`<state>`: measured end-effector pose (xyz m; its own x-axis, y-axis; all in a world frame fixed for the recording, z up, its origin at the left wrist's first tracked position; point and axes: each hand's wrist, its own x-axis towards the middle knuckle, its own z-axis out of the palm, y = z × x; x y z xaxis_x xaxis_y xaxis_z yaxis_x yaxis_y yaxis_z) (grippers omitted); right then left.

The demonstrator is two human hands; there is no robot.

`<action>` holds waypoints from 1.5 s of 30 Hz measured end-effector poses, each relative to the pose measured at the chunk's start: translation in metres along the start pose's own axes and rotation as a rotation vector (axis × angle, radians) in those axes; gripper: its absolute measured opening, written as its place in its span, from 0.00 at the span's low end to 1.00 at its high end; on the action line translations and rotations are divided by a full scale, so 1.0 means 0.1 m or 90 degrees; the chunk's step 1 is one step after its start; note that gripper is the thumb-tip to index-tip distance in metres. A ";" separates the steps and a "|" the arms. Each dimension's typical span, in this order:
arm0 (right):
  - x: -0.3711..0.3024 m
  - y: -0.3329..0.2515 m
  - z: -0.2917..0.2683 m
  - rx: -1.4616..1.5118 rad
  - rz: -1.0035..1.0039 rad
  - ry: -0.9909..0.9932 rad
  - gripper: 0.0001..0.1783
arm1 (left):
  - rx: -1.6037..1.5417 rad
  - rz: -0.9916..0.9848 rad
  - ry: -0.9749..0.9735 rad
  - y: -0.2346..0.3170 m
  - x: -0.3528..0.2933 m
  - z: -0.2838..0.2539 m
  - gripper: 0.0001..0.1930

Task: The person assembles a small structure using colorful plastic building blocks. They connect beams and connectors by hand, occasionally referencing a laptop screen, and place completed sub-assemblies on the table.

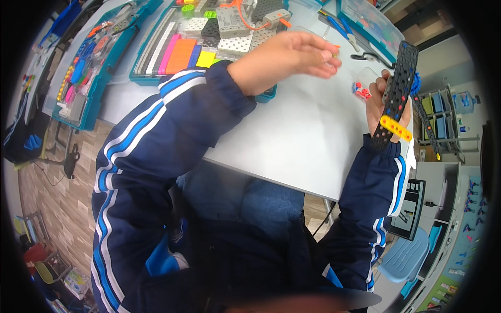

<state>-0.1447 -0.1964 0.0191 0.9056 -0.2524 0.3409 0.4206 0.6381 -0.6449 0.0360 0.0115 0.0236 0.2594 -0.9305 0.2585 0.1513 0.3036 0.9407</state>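
Head | left hand (305,56): grip unclear | right hand (374,107): holding black beam (401,78) | teal tray (144,80): coloured blocks (181,56)

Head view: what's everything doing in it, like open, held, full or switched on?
left hand, raised, loosely bent; can't tell if it's holding anything
right hand, gripping the black holey piece
black holey piece, held up, tilted
yellow strip, lying across the black holey piece
middle teal box, open, full
left teal box, filled
screen, lit
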 end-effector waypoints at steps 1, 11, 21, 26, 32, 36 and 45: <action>-0.02 0.04 0.00 -0.013 0.031 -0.052 0.27 | -0.009 -0.023 -0.033 -0.01 0.00 0.02 0.21; -0.13 0.35 0.32 -0.239 0.133 0.078 0.24 | 0.073 -0.013 0.008 -0.08 -0.02 0.01 0.16; 0.00 0.43 0.41 -0.488 0.083 0.216 0.25 | 0.252 0.145 0.310 -0.01 0.05 -0.20 0.09; 0.07 0.39 0.27 -0.479 0.074 0.342 0.17 | 0.389 0.158 0.340 0.02 0.06 -0.28 0.07; 0.08 0.41 0.14 -0.496 0.111 0.375 0.16 | 0.264 0.156 0.313 -0.01 0.09 -0.27 0.04; 0.05 0.40 0.16 -0.456 0.157 0.330 0.15 | 0.406 0.165 0.342 -0.04 0.08 -0.30 0.06; 0.05 0.15 0.01 -0.556 0.256 0.326 0.15 | 0.633 0.173 0.236 -0.06 0.02 -0.28 0.14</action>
<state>-0.1340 -0.1872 0.0122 0.8161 -0.5425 -0.1990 -0.2014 0.0558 -0.9779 0.0629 0.0134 0.0124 0.4641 -0.6870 0.5592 -0.7487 0.0332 0.6621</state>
